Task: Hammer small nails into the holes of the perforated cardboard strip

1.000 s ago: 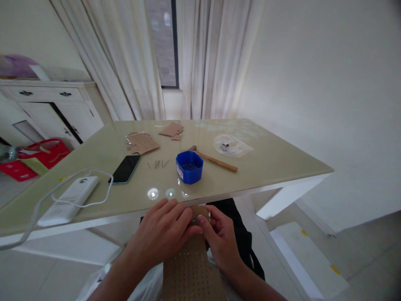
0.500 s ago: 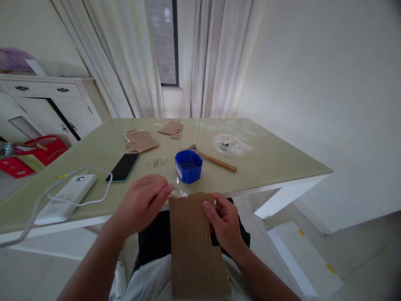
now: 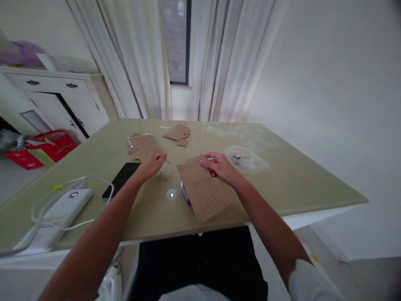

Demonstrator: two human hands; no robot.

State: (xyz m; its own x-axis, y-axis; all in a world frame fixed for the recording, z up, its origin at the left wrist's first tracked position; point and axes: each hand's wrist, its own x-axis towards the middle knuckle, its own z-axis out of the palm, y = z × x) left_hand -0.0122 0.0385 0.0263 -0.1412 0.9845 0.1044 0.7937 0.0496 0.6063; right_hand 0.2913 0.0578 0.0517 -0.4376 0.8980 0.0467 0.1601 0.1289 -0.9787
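Note:
My right hand (image 3: 220, 167) holds the far edge of a brown cardboard sheet (image 3: 204, 192) punched with rows of small holes. The sheet lies tilted over the blue container (image 3: 184, 195), which shows only at its left edge. My left hand (image 3: 151, 164) reaches over the table and pinches a thin nail, just above several loose nails (image 3: 163, 176) lying on the table top. The hammer is hidden behind the cardboard and my right hand.
A black phone (image 3: 120, 179) lies left of the nails. A white power bank (image 3: 53, 217) with a cable sits at the near left. Cardboard scraps (image 3: 146, 145) and a clear plastic bag (image 3: 246, 158) lie farther back. A white cabinet (image 3: 62, 100) stands at the left.
My right hand has carried the cardboard sheet from my lap up onto the table, over the blue container. My left hand let go of the sheet and reached forward to the nails.

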